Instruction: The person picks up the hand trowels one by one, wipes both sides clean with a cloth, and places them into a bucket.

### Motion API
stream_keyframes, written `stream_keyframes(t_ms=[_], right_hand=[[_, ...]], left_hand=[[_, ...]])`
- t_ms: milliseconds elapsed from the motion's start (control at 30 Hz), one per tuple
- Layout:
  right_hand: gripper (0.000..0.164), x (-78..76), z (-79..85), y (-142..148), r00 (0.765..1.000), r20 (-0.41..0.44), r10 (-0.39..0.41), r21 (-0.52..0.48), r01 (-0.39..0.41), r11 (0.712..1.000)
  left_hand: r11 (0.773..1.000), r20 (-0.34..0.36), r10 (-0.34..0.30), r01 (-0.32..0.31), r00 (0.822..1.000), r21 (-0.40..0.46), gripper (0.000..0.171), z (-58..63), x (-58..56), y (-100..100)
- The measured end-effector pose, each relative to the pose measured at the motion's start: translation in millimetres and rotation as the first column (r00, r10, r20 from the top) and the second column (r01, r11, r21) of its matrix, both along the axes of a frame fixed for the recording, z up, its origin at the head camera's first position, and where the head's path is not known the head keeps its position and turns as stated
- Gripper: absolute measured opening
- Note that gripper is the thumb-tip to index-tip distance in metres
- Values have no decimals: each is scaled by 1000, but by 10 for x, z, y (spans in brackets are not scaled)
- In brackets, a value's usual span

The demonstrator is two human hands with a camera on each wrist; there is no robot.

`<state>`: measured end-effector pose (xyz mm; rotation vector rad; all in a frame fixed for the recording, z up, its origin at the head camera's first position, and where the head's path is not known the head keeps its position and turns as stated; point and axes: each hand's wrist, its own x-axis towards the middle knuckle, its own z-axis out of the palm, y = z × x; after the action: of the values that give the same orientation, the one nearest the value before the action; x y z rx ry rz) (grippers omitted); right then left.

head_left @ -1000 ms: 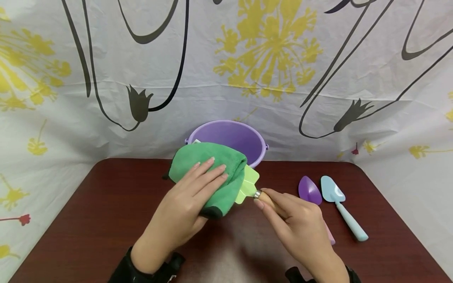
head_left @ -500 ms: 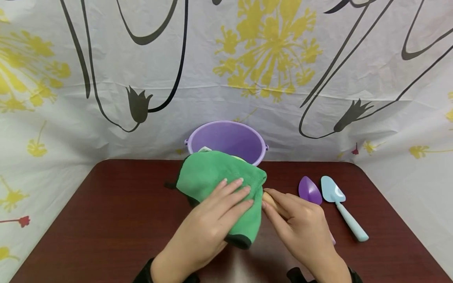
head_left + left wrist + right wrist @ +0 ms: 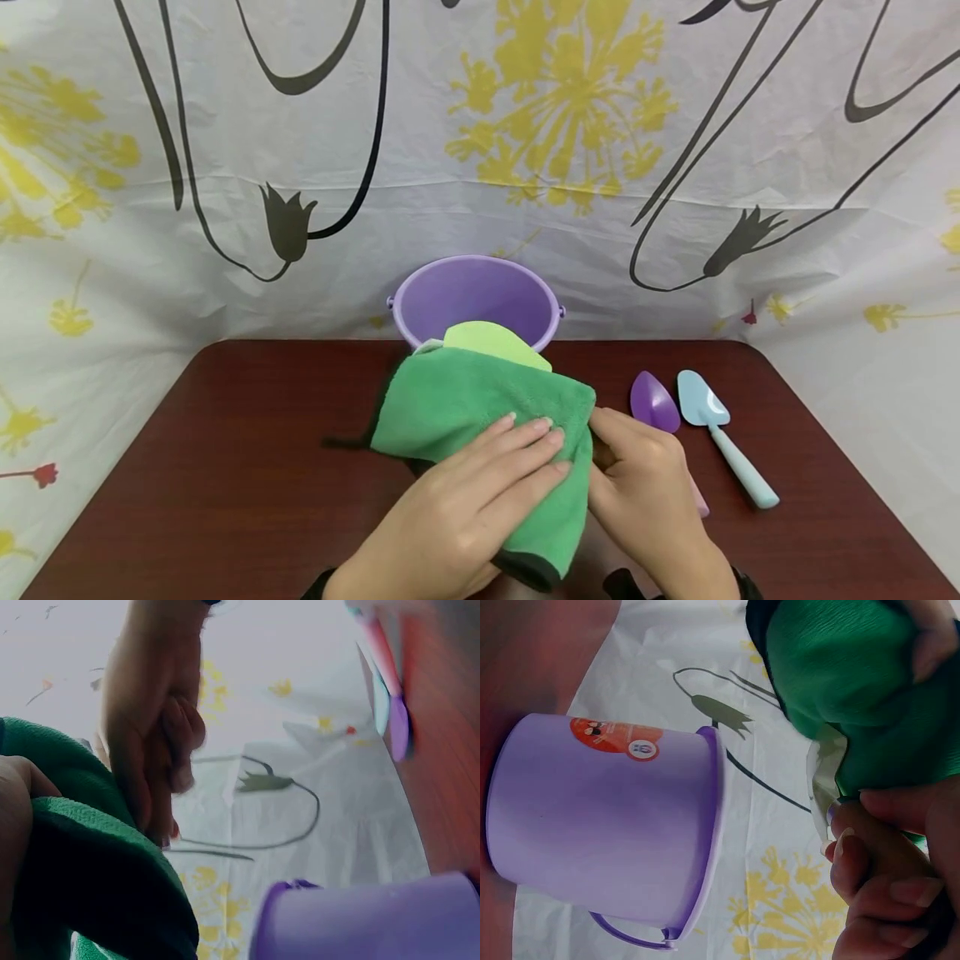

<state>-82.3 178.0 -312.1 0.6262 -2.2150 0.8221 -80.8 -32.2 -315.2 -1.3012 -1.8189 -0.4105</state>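
Trowel [image 3: 493, 340] in right grip [image 3: 648, 483], cloth [image 3: 461, 396] under left grip [image 3: 465, 508]

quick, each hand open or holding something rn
Left hand: open, fingers laid over the green cloth.
Right hand: closed, holding the trowel by its handle.

green cloth [image 3: 480, 400]: in the head view it is now farther to the right and nearer to the person; its right edge reaches the fingers of the right hand [image 3: 645, 483].
left hand [image 3: 461, 512]: it goes the same way together with the cloth, and less of its black sleeve [image 3: 318, 585] is seen.
light green blade [image 3: 495, 340]: one second ago the part near the handle shows; now the cloth covers this part, and the rounded end appears above the cloth, before the purple bucket [image 3: 457, 292].
wooden handle [image 3: 877, 840]: earlier visible in the head view, now hidden there.
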Motion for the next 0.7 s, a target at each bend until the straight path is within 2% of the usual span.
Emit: stream_keyframes(t_ms=[100, 333, 467, 600, 700], right_hand=[[24, 1, 15, 0, 1000, -12, -3, -12, 3, 1000], [24, -14, 12, -20, 998, -65, 11, -36, -14, 999], [7, -37, -5, -31, 990, -130, 49, -56, -57, 997], [34, -56, -27, -48, 983, -169, 73, -73, -86, 994], [37, -63, -28, -62, 979, -182, 95, -84, -112, 990]], left_hand=[[1000, 2, 12, -12, 1000, -2, 44, 7, 20, 18], [998, 57, 54, -53, 997, -21, 69, -14, -1, -34], [996, 70, 89, -88, 994, -7, 70, -9, -36, -72], [993, 79, 117, -117, 990, 5, 58, 10, -72, -126], [991, 88, 130, -131, 988, 9, 60, 33, -101, -180]])
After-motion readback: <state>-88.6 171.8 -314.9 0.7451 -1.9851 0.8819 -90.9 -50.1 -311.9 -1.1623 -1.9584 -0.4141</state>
